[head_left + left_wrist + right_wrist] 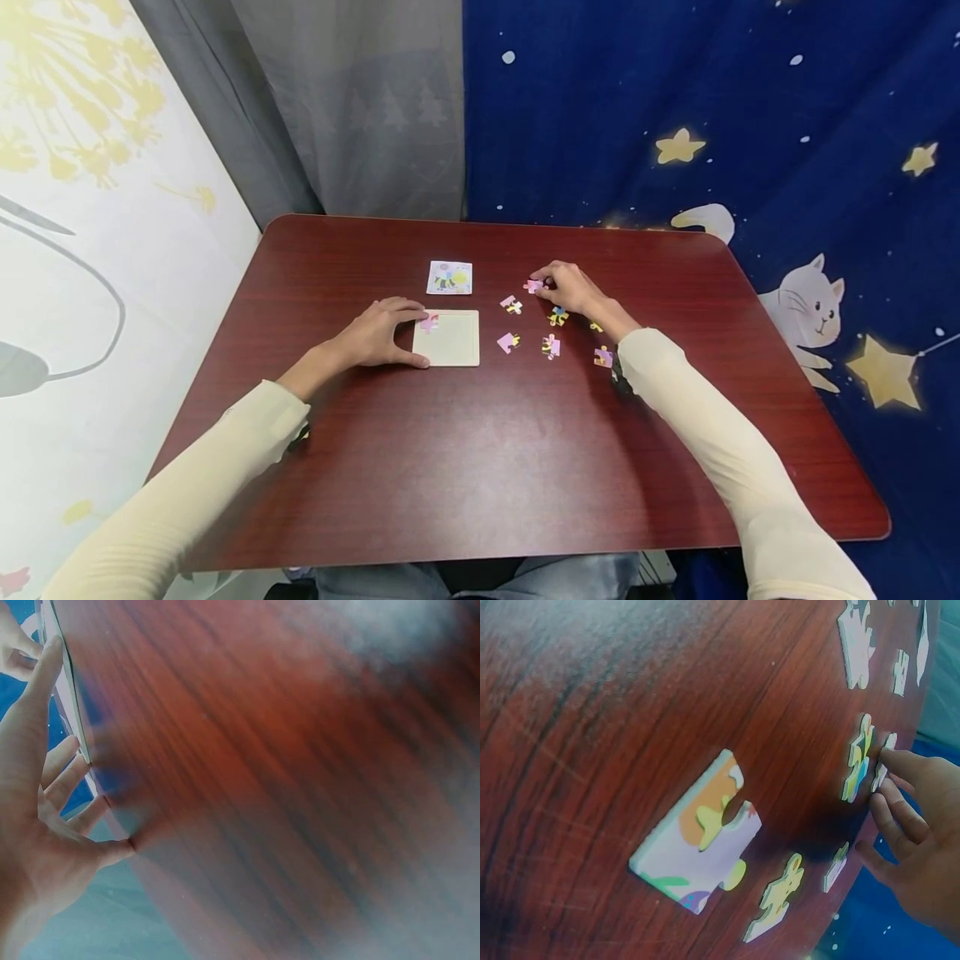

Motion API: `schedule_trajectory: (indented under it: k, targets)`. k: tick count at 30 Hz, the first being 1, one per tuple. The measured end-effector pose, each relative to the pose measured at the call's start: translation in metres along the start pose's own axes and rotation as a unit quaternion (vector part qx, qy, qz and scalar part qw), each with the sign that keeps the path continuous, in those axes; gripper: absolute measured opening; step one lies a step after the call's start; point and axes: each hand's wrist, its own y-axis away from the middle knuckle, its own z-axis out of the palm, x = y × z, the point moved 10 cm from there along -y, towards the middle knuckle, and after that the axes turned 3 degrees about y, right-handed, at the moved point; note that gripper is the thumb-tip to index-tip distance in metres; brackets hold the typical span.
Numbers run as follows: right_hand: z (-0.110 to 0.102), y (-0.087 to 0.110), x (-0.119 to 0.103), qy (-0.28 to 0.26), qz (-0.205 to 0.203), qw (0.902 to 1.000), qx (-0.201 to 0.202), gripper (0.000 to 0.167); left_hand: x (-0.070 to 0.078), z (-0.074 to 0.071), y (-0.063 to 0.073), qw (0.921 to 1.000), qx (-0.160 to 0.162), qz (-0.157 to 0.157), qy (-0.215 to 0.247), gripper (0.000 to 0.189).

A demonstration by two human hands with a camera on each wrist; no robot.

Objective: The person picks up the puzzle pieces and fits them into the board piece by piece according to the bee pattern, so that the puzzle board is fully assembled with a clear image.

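Note:
A square cream puzzle board lies on the table with one pink puzzle piece in its upper left corner. My left hand rests at the board's left side, its thumb touching the lower left corner and its forefinger the upper left. In the left wrist view the fingers of that hand are spread and mostly straight. To the right, my right hand pinches a pink puzzle piece by its edges, low over the table. A blue and yellow piece lies just beside those fingertips.
Several loose pieces lie around the right hand, among them a pink and yellow one, a striped one and one near the right cuff. A small picture card with a bee lies behind the board. Curtains hang beyond the table's far edge.

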Motion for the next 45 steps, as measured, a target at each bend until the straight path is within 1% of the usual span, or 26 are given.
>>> schedule_trajectory:
  k: [8,15,22,28,33,37,41,45]
  targets:
    - [-0.001,0.004,-0.002,-0.019,-0.002,0.9998,0.007,0.03,-0.001,-0.001,0.001,1.0,0.002,-0.002,0.001,0.096]
    - [-0.005,0.007,-0.01,-0.026,-0.02,0.9992,0.022,0.029,-0.001,0.0,0.001,1.0,0.003,0.001,0.0,0.096]
    - [-0.01,0.007,-0.029,-0.033,-0.05,0.9976,0.033,0.03,0.0,-0.001,0.001,1.0,0.0,0.002,-0.001,0.096]
    - [-0.013,0.008,-0.044,-0.06,-0.066,0.9953,0.038,0.031,0.003,-0.002,0.001,1.0,-0.003,0.004,-0.004,0.096]
    - [-0.013,0.009,-0.061,-0.065,-0.095,0.9923,0.046,0.03,0.003,-0.003,0.002,0.9999,0.005,0.008,-0.004,0.094]
    - [-0.013,0.011,-0.07,-0.071,-0.116,0.9891,0.058,0.03,0.004,-0.002,0.002,1.0,0.001,0.007,-0.004,0.095]
    - [-0.011,0.012,-0.08,-0.086,-0.127,0.9863,0.061,0.029,0.004,-0.002,0.003,1.0,-0.002,0.006,-0.004,0.096]
    - [-0.007,0.013,-0.092,-0.095,-0.136,0.9845,0.055,0.029,0.003,-0.002,0.003,1.0,0.0,0.005,-0.007,0.096]
